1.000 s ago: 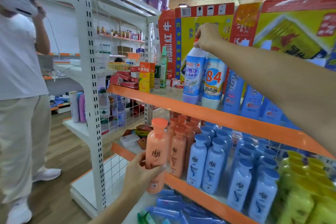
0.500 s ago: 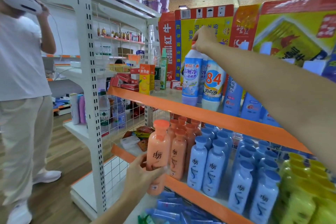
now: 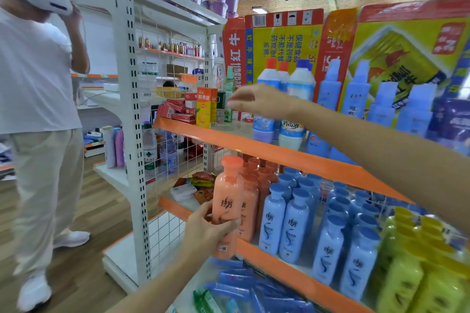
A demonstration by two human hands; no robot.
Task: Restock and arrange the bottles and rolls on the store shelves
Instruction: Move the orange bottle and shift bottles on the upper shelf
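Your left hand (image 3: 206,230) grips an upright orange bottle (image 3: 227,201) at the near left end of the middle shelf (image 3: 279,259). Your right hand (image 3: 256,101) hangs empty, fingers loosely curled, in front of the red-capped cleaner bottle (image 3: 267,79) on the upper shelf (image 3: 229,138).

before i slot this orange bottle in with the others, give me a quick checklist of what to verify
1. Grip: left hand wraps the orange bottle at its lower half: ok.
2. Bottle upright, cap on, label facing out: ok.
3. Target: the orange row on the middle shelf sits right beside the held bottle: ok.
4. Free slot at the front of that row: cannot tell, the held bottle hides it.
5. Right hand free: it holds nothing, fingers loosely curled in front of the white cleaner bottles: ok.
6. Held bottle's base above the shelf's orange edge: not ok, it hangs in front and lower.
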